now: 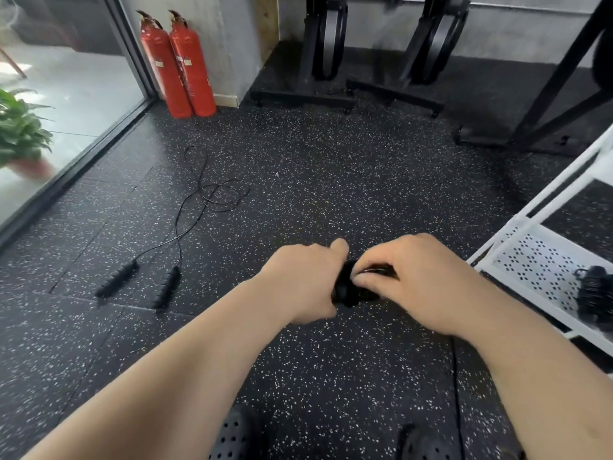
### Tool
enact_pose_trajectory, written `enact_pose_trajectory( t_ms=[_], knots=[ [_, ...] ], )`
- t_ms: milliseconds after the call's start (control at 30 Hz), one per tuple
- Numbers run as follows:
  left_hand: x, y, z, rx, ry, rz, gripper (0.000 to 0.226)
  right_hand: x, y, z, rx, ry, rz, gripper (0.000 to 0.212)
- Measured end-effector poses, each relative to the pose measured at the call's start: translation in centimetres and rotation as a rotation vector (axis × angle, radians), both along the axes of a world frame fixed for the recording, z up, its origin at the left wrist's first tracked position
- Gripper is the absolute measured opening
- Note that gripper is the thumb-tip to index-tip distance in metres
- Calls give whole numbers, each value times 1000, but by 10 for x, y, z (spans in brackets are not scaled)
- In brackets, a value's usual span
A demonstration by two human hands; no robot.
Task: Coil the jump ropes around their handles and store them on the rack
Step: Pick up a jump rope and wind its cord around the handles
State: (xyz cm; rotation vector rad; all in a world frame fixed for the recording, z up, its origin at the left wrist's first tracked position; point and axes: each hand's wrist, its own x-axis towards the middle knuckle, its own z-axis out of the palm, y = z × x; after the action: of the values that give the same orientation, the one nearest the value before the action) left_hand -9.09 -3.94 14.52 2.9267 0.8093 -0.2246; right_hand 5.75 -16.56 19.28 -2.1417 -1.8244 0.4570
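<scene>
Your left hand (306,282) clamps the jump-rope handles (345,292) as anchor so your right hand (418,283), pinching the cord (379,269), can lay tight wraps.

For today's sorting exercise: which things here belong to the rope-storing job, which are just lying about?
Job: held jump rope in left hand and right hand; loose jump rope; coiled rope on white rack.
Lying about: fire extinguishers; potted plant; black stands.

Stretches the bare left forearm (199,353) and right forearm (517,370) forward, in from 7 and 4 o'clock, meeting at centre. Wraps the left hand (303,282) round the jump rope (346,288), thumb toward 12. Pinches its coil with the right hand (421,287), fingertips (363,279) pointing to 9.
</scene>
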Motion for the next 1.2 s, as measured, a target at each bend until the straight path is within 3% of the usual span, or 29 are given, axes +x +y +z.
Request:
enact_pose_trajectory(
  t_ms=[67,167,300,433,633,800,867,967,1100,1200],
  knots=[
    [1,-9,-1,1,-16,-125,58,13,2,-1,-11,204,-36,4],
    [1,-16,5,-40,-69,-202,61,30,4,-3,-2,436,-108,17],
    [-1,-19,18,-132,-184,-201,60,45,0,-8,75,600,-127,26],
    [-2,-20,27,-323,-335,-160,67,41,0,-14,154,885,-187,26],
    [-4,-17,32,-628,-591,-62,70,22,15,-32,70,1294,-429,18],
    [-5,-5,26,-661,-688,114,74,-4,22,-46,95,1377,-507,46],
    [-3,1,22,-592,-703,232,72,-11,24,-46,140,1395,-516,44],
    [-3,9,20,-500,-662,414,73,-18,27,-43,129,1242,-527,18],
    [0,8,17,-397,-588,400,68,-24,22,-33,94,968,-425,21],
    [-3,10,17,-475,-557,272,70,-22,18,-33,188,874,-435,25]
  ],
)
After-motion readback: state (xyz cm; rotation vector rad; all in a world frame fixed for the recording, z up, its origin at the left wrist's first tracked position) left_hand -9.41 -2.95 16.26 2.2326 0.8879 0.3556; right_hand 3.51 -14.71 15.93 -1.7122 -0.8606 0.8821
